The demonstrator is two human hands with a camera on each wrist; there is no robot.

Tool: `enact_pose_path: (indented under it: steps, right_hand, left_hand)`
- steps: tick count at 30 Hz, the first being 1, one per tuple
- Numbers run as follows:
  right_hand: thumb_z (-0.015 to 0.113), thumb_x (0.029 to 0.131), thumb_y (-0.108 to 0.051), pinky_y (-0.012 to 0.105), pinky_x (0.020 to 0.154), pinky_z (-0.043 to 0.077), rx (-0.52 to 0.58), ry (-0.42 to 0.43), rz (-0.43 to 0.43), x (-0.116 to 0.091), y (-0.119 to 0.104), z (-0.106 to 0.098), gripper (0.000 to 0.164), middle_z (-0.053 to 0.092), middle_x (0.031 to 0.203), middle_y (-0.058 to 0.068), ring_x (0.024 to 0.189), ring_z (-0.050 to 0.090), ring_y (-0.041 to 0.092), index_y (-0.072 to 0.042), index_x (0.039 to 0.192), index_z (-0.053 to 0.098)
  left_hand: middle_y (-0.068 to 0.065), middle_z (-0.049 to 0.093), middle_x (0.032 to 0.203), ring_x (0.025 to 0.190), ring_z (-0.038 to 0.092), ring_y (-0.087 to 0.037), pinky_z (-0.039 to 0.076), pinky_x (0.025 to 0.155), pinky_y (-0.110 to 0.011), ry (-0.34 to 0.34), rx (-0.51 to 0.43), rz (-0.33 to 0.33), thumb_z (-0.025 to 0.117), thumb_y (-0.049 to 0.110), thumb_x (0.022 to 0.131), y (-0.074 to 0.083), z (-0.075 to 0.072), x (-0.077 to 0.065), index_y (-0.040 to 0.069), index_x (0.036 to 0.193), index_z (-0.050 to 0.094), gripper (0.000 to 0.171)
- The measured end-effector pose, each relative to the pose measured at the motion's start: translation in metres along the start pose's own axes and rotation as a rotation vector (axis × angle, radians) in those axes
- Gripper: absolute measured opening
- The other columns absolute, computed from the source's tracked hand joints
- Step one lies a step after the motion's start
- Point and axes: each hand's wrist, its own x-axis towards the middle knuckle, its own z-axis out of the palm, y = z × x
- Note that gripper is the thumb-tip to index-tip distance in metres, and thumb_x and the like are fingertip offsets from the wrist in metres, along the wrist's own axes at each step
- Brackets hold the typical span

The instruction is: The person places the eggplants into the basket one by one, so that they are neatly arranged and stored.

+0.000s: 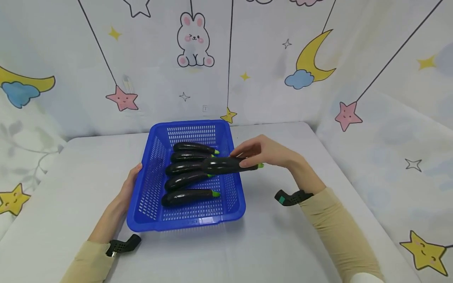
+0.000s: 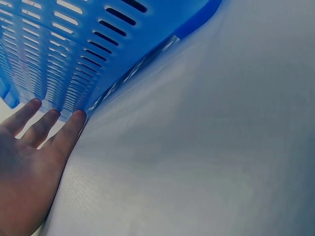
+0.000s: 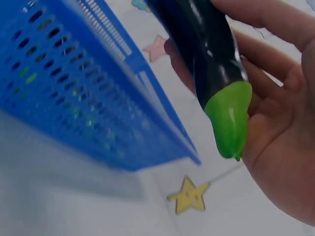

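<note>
My right hand (image 1: 263,151) grips a dark, glossy eggplant (image 1: 226,165) near its green stem end, above the right rim of a blue plastic basket (image 1: 238,196). In the right wrist view the green cap (image 3: 230,118) points down, with fingers and thumb round the dark body. Several more eggplants (image 1: 191,197) lie side by side in the basket, stems to the right; the held one overlaps some of them in the head view. My left hand (image 1: 129,184) rests against the basket's left side, and the left wrist view shows its straight fingertips (image 2: 78,117) touching the slotted wall.
The basket stands on a white-covered table (image 1: 283,243) whose far edge meets a hanging cloth (image 1: 258,98) printed with stars, moons and a rabbit. A black wrist camera (image 1: 291,197) is strapped to the right wrist, another (image 1: 124,244) to the left.
</note>
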Motion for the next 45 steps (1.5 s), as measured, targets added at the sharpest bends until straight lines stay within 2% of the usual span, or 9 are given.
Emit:
enact_pose_path:
  steps: [7,10,16,22,30,35,45]
  right_hand:
    - [0.074,0.091,-0.02,0.037,0.092,0.056,-0.065,-0.078,0.002,0.049,-0.02,0.017,0.031,0.07,0.119,0.002,0.11,0.068,0.019,-0.015,0.121,0.071]
    - [0.074,0.091,-0.022,0.035,0.093,0.055,-0.099,-0.111,-0.007,0.064,-0.027,0.022,0.031,0.07,0.119,0.0,0.109,0.068,0.016,-0.015,0.122,0.071]
    - [0.073,0.092,-0.022,0.03,0.095,0.054,-0.172,-0.193,-0.017,0.091,-0.04,0.033,0.034,0.071,0.118,0.0,0.11,0.067,0.012,-0.011,0.124,0.07]
    - [0.073,0.092,-0.022,0.027,0.094,0.053,-0.241,-0.28,0.003,0.117,-0.042,0.05,0.037,0.071,0.118,0.003,0.107,0.067,0.01,-0.006,0.125,0.069]
    - [0.075,0.091,-0.016,0.025,0.092,0.053,-0.256,-0.341,0.063,0.128,-0.031,0.068,0.034,0.07,0.118,0.004,0.105,0.067,0.011,-0.005,0.123,0.069]
    - [0.076,0.089,-0.014,0.026,0.093,0.053,-0.225,-0.367,0.076,0.129,-0.021,0.075,0.039,0.07,0.122,0.011,0.109,0.067,0.018,0.0,0.125,0.067]
    - [0.08,0.084,-0.005,0.023,0.092,0.053,-0.205,-0.408,0.091,0.138,-0.006,0.09,0.038,0.071,0.12,0.011,0.11,0.068,0.018,0.001,0.12,0.069]
  left_hand:
    - [-0.001,0.051,0.129,0.11,0.061,-0.018,0.054,0.091,-0.041,0.028,0.009,-0.033,0.019,0.066,0.098,-0.004,0.002,0.001,0.007,0.16,-0.003,0.088]
    - [-0.001,0.052,0.127,0.109,0.061,-0.017,0.054,0.089,-0.04,0.031,0.014,-0.025,0.019,0.065,0.099,-0.004,0.001,0.001,0.006,0.16,-0.002,0.087]
    - [0.001,0.059,0.123,0.105,0.063,-0.016,0.055,0.087,-0.036,-0.004,-0.01,0.01,0.019,0.062,0.1,-0.002,0.0,-0.001,0.0,0.158,-0.001,0.086]
    - [0.006,0.057,0.124,0.109,0.061,-0.015,0.053,0.09,-0.036,0.025,-0.004,-0.006,0.02,0.064,0.099,-0.004,0.0,-0.002,0.003,0.159,-0.001,0.088]
    - [0.003,0.054,0.129,0.112,0.061,-0.016,0.053,0.092,-0.038,0.021,-0.009,-0.006,0.02,0.063,0.1,-0.005,0.0,-0.002,0.004,0.159,-0.002,0.087]
    - [0.001,0.053,0.13,0.111,0.061,-0.018,0.053,0.091,-0.038,0.017,0.0,0.0,0.02,0.064,0.099,-0.002,-0.001,-0.001,0.005,0.159,-0.002,0.087]
    - [0.002,0.055,0.127,0.108,0.062,-0.017,0.054,0.089,-0.038,0.023,-0.004,0.008,0.022,0.063,0.099,-0.003,-0.003,0.001,0.004,0.159,-0.002,0.088]
